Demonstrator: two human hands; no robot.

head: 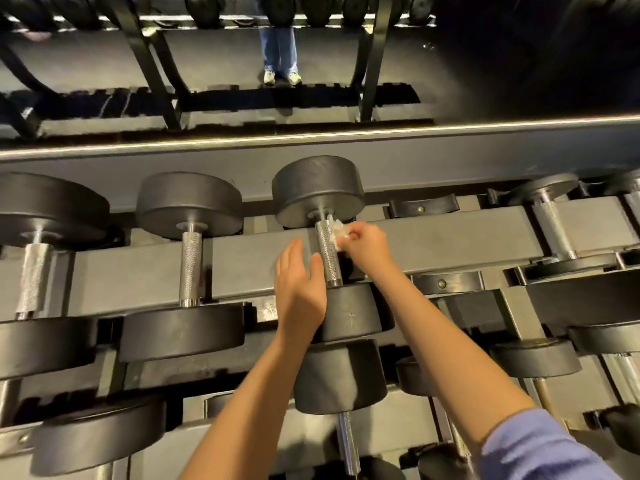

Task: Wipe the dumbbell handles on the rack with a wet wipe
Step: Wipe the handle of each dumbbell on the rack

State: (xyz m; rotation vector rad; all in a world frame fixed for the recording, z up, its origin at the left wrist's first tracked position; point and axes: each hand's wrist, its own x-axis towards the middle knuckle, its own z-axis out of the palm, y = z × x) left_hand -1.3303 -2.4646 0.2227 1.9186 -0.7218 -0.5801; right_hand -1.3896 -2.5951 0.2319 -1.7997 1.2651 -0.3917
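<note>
Handle (329, 254), knurled steel, belonging to the centre dumbbell (317, 195): being wiped at its upper end, just below the far head, in the middle of the frame. Against its right side a white, crumpled wet wipe (336, 233) is being pressed, pinched in the curled fingers of the right hand (363, 242). Just left of the lower half, the left hand (299, 282) is being held flat and wide with fingers straight. Whether its thumb is touching the steel cannot be told.

Step in hand, as judged: the wipe of this bar is being worked at the top, and most of the knurling below is not yet being covered.

Next move, as judged: the wipe is being called on to be drawn down toward the near head and wrapped round the bar, so that the left and under sides are being reached as well. Steadying by the left hand may be needed, lest the dumbbell be rolled in its cradle.

Axis: the long axis is being shown running nearly top to bottom in the frame, leaning slightly right toward its lower end. One head is being pointed at the back rail, the other at the lower frame.

Surroundings: the grey rack (450, 237) is being occupied by further dumbbells. A neighbouring bar (190, 265) is being seen left of centre, roughly parallel, with others at both edges. A lower tier is being shown along the bottom of the frame.
</note>
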